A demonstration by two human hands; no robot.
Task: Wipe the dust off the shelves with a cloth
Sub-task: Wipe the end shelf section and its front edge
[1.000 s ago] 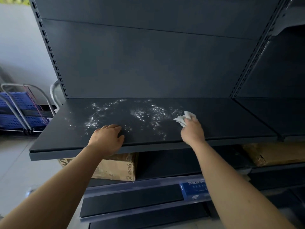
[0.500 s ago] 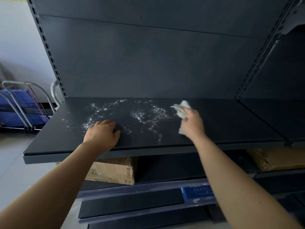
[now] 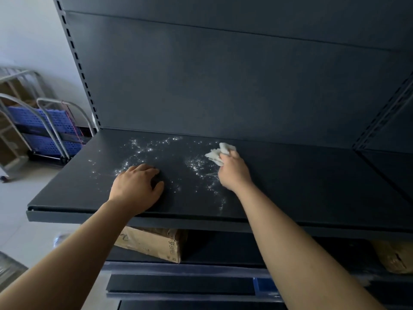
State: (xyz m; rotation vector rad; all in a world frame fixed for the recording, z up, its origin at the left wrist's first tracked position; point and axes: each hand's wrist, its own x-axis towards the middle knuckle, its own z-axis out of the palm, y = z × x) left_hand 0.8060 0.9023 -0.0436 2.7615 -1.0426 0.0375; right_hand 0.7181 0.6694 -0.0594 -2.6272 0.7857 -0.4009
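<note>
Landmark: we are placing everything against the dust patch (image 3: 156, 157), the white speckles spreading across the dark shelf (image 3: 312, 186).
Trolley (image 3: 44, 130): standing on the floor well to the left of the dust, off the shelf, with blue baskets.
Left hand (image 3: 136, 189): we are resting it palm down on the shelf at the near edge of the dust, fingers loosely apart and curled a little, gripping nothing; the forearm is reaching up from the lower left.
Box (image 3: 152, 242): sitting on the level below, under the left hand.
Cloth (image 3: 220, 153): we are pinching this crumpled white wad at the right end of the dust, touching the shelf.
Right hand (image 3: 234, 173): closed on the cloth, knuckles up, wrist angled toward the back panel; it is the nearer hand to the cloth.
Key relation: the dust is stretching leftward from the cloth, its long axis running along the shelf, so we judge the coming stroke needs to sweep left.
</note>
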